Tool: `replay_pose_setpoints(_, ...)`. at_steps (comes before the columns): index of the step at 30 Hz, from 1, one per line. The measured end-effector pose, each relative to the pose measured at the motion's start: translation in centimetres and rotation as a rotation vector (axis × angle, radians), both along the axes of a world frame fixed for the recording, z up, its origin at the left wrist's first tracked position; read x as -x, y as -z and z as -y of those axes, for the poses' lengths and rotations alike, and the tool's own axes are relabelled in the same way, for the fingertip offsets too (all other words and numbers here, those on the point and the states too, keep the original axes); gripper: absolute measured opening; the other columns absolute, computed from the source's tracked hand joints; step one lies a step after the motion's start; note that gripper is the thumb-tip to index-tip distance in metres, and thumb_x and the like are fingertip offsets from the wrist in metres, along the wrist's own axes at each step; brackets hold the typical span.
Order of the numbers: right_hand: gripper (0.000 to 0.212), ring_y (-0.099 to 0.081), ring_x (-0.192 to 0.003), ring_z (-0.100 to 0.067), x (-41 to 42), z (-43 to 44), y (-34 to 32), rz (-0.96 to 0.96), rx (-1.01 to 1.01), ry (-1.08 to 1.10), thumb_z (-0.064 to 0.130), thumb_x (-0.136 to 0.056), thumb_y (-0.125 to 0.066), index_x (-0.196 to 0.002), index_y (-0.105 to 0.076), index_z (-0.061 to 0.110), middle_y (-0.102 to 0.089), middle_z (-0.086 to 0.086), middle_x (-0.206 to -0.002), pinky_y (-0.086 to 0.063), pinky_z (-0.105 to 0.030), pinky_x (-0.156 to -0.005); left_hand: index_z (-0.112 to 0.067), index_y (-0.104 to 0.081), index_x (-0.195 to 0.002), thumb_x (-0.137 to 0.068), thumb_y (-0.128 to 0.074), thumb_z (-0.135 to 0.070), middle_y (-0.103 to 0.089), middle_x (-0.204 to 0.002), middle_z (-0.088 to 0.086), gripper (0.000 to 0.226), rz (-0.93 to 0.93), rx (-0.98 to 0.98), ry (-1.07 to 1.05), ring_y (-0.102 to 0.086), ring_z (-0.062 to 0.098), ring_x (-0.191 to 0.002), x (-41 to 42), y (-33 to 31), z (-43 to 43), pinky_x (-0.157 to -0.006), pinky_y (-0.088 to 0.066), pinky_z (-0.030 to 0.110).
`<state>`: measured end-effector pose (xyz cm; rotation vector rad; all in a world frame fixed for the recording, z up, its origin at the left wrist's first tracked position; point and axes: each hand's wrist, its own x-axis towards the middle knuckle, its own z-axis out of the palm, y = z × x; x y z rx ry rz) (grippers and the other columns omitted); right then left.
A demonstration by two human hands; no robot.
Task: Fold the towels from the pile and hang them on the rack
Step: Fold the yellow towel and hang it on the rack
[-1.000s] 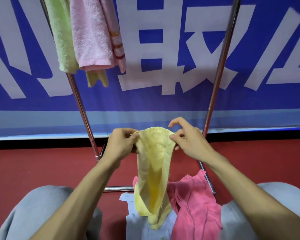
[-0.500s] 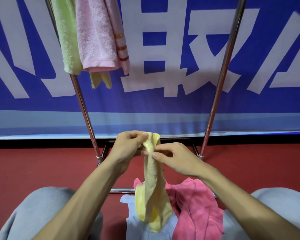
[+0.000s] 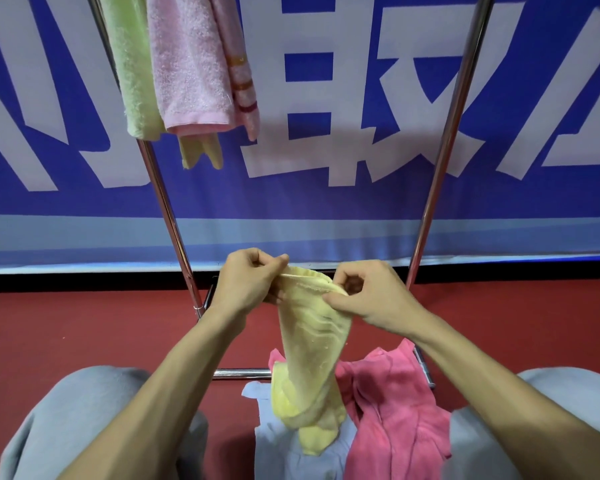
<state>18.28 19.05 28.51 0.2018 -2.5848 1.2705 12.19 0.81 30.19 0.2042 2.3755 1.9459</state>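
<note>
yellow towel (image 3: 312, 341), thin looped terry, rumpled into a long narrow drape, held up in front of the rack (image 3: 165, 209) and above the pile, lower end slumped in soft folds on a pale blue-grey cloth (image 3: 284, 455). top hem pulled into a short ridge between both hands: left hand (image 3: 246, 285) with fingers (image 3: 257, 258) curled and thumb pinching one corner, right hand (image 3: 371, 299) with thumb and curled fingers (image 3: 347, 271) nipping the other end. just beside it on the red floor (image 3: 66, 334), a crumpled bright pink towel (image 3: 395, 410), deeply creased. rack of shiny round chrome tube, two slanted uprights and a low crossbar. high by the left upright, three fluffy towels hanging folded: pale green towel (image 3: 129, 64), light pink towel (image 3: 191, 64) with a striped band, small yellow towel (image 3: 201, 152) peeping out below. behind, a blue banner (image 3: 326, 202) with big white characters.
</note>
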Motion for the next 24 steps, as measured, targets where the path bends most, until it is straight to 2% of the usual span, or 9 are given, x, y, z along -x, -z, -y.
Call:
replay_pose_setpoints(4, 0.014, -0.052, -0.056, -0.005, 0.0, -0.1, 0.6, 0.060, -0.010, -0.040, 0.022, -0.073, -0.078, -0.071, -0.065, 0.020, -0.061, 0.006, -0.061, -0.044, -0.024, -0.058, -0.005, -0.057, -0.075, -0.090, -0.064, -0.022, -0.059, -0.061, 0.008, 0.023, -0.064, 0.052, 0.013, -0.054, 0.012, -0.048, 0.0, 0.3, -0.3, -0.050, -0.048, 0.023)
replay_pose_setpoints(7, 0.011, -0.053, -0.059, -0.003, -0.1, -0.4, 0.1, 0.089, -0.111, -0.049, 0.028, -0.076, -0.077, -0.071, -0.068, 0.023, -0.063, 0.008, -0.063, -0.041, -0.019, -0.059, -0.009, -0.055, -0.078, -0.093, -0.056, -0.029, -0.061, -0.073, 0.005, 0.025, -0.133, 0.190, -0.012, -0.056, 0.018, -0.067, 0.4, 0.7, -0.2, -0.068, -0.048, 0.034)
replay_pose_setpoints(8, 0.010, -0.054, -0.059, -0.002, -0.2, -0.5, -0.1, 0.101, -0.128, -0.057, 0.028, -0.076, -0.076, -0.071, -0.069, 0.024, -0.065, 0.008, -0.063, -0.042, -0.019, -0.060, -0.011, -0.052, -0.079, -0.095, -0.051, -0.032, -0.059, -0.075, 0.003, 0.027, -0.136, 0.258, -0.022, -0.053, 0.019, -0.070, 0.4, 0.8, -0.1, -0.070, -0.046, 0.035)
replay_pose_setpoints(11, 0.005, -0.061, -0.064, -0.001, -0.4, -0.6, -0.3, 0.126, -0.118, -0.095, 0.021, -0.078, -0.075, -0.073, -0.073, 0.021, -0.070, 0.007, -0.068, -0.050, -0.021, -0.066, -0.012, -0.043, -0.074, -0.098, -0.040, -0.037, -0.053, -0.073, -0.001, 0.035, -0.106, 0.420, -0.020, -0.049, 0.018, -0.069, 1.0, 1.5, 0.3, -0.064, -0.042, 0.033)
replay_pose_setpoints(14, 0.004, -0.061, -0.064, 0.001, -0.5, -0.5, 0.0, 0.149, -0.164, -0.111, 0.016, -0.079, -0.073, -0.076, -0.074, 0.018, -0.072, 0.005, -0.070, -0.050, -0.017, -0.064, -0.012, -0.045, -0.083, -0.097, -0.043, -0.038, -0.066, -0.088, 0.006, 0.030, -0.066, 0.412, 0.032, -0.060, 0.024, -0.080, 1.3, 2.0, 0.5, -0.075, -0.050, 0.040)
replay_pose_setpoints(17, 0.003, -0.061, -0.068, 0.001, -0.4, -0.8, 0.8, 0.183, -0.269, -0.121, 0.018, -0.080, -0.072, -0.078, -0.073, 0.020, -0.071, 0.007, -0.074, -0.047, -0.016, -0.066, -0.017, -0.046, -0.089, -0.098, -0.049, -0.025, -0.066, -0.090, 0.009, 0.012, -0.030, 0.322, 0.082, -0.056, 0.020, -0.075, 0.7, 1.9, 0.1, -0.063, -0.042, 0.032)
replay_pose_setpoints(19, 0.002, -0.059, -0.081, -0.002, -0.3, -0.9, 1.3, 0.178, -0.338, -0.141, 0.023, -0.080, -0.072, -0.080, -0.072, 0.021, -0.068, 0.008, -0.088, -0.044, -0.019, -0.076, -0.018, -0.049, -0.094, -0.097, -0.050, -0.016, -0.060, -0.084, 0.010, 0.004, 0.003, 0.214, 0.139, -0.048, 0.019, -0.070, 0.2, 1.5, -0.1, -0.058, -0.035, 0.028)
replay_pose_setpoints(21, 0.004, -0.054, -0.103, -0.003, -0.3, -0.9, 1.4, 0.170, -0.356, -0.167, 0.025, -0.082, -0.072, -0.082, -0.073, 0.021, -0.062, 0.008, -0.111, -0.036, -0.018, -0.089, -0.019, -0.052, -0.094, -0.097, -0.049, -0.013, -0.054, -0.074, 0.005, 0.007, -0.026, 0.194, 0.178, -0.043, 0.016, -0.063, 0.0, 1.4, -0.2, -0.056, -0.033, 0.027)
replay_pose_setpoints(24, 0.003, -0.042, -0.128, -0.003, -0.3, -0.5, 1.2, 0.198, -0.276, -0.229, 0.023, -0.082, -0.071, -0.084, -0.073, 0.022, -0.049, 0.006, -0.138, -0.027, -0.019, -0.104, -0.020, -0.055, -0.093, -0.098, -0.048, -0.014, -0.050, -0.073, 0.011, 0.011, -0.076, 0.143, 0.261, -0.043, 0.019, -0.066, -0.3, 1.1, -0.3, -0.060, -0.034, 0.029)
